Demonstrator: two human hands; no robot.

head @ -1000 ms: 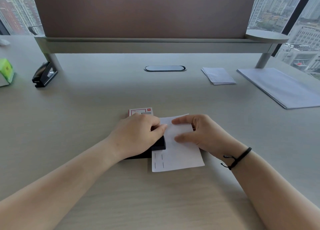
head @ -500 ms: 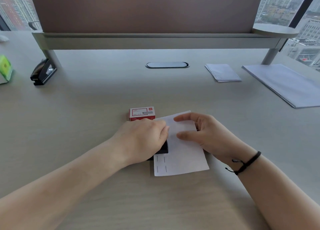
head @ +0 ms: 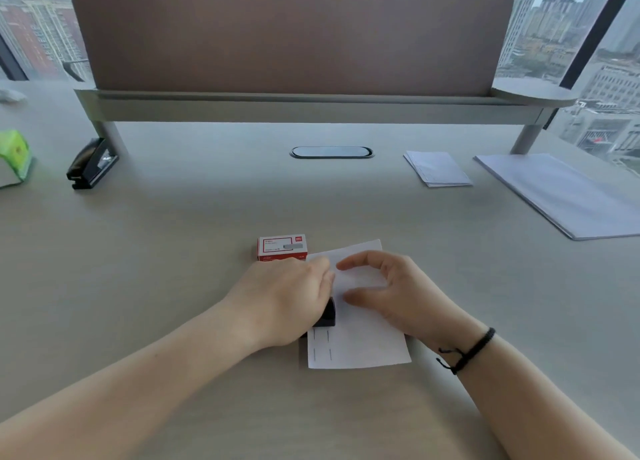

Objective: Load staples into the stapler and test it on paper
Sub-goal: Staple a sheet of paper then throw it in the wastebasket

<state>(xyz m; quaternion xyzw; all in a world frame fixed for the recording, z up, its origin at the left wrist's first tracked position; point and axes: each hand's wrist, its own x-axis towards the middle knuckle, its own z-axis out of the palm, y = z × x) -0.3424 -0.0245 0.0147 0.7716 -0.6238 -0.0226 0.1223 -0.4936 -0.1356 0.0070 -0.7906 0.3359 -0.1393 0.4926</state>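
Observation:
A small white sheet of paper [head: 363,338] lies on the desk [head: 173,269], with several staples in two rows near its lower left corner. My left hand [head: 287,297] covers a black stapler [head: 327,316] at the sheet's left edge, fingers curled over its top; only the stapler's front end shows. My right hand [head: 394,293] rests on the paper, thumb and forefinger spread in an arch over the sheet. A red and white staple box [head: 282,247] sits just behind my left hand.
A second black stapler or punch [head: 91,163] stands at the far left beside a green object [head: 15,158]. At the far right lie a folded paper stack [head: 438,168] and a larger sheaf of sheets [head: 568,193]. A divider panel [head: 294,44] closes the back.
The camera has tilted up. My left hand has slid further over the stapler, hiding more of it. My right forefinger has lifted into an arch above the paper.

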